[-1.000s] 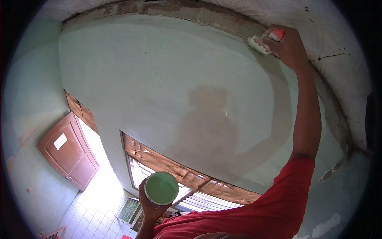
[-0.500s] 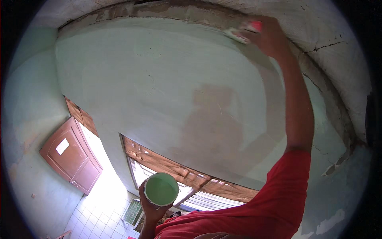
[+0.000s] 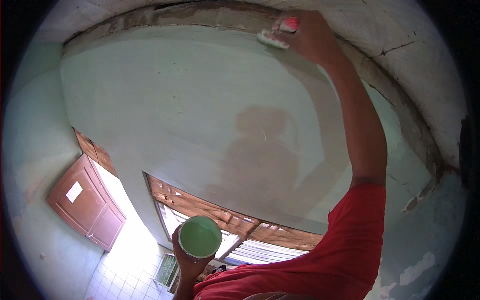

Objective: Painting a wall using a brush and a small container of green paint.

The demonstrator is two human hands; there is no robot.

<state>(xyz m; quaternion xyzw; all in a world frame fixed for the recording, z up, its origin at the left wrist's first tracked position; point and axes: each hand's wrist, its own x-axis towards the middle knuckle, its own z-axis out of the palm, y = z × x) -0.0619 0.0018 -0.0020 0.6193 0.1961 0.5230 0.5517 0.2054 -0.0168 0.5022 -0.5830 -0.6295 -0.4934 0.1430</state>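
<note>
My right hand (image 3: 311, 37) is raised high, closed around the red handle of a paintbrush (image 3: 273, 40). The brush's pale, paint-coated bristles press on the top of the light green wall (image 3: 150, 100), just under the unpainted strip. Low in front of me, my left hand (image 3: 186, 262) grips a round tub of green paint (image 3: 200, 238) from its side and underneath. The tub's open mouth faces up, with light green paint inside. The right fingertips are partly hidden behind the brush.
A rough bare strip (image 3: 200, 16) runs between wall and ceiling (image 3: 390, 30). Below is a wood-framed window (image 3: 210, 200) with slats. An open brown door (image 3: 87, 202) stands at the lower left, above a tiled floor (image 3: 117, 280). Peeling patches (image 3: 417, 267) mark the right wall.
My right hand has moved left along the wall's top edge with the brush. The tub stays in my left hand, nearly in place. The view has shifted slightly.
</note>
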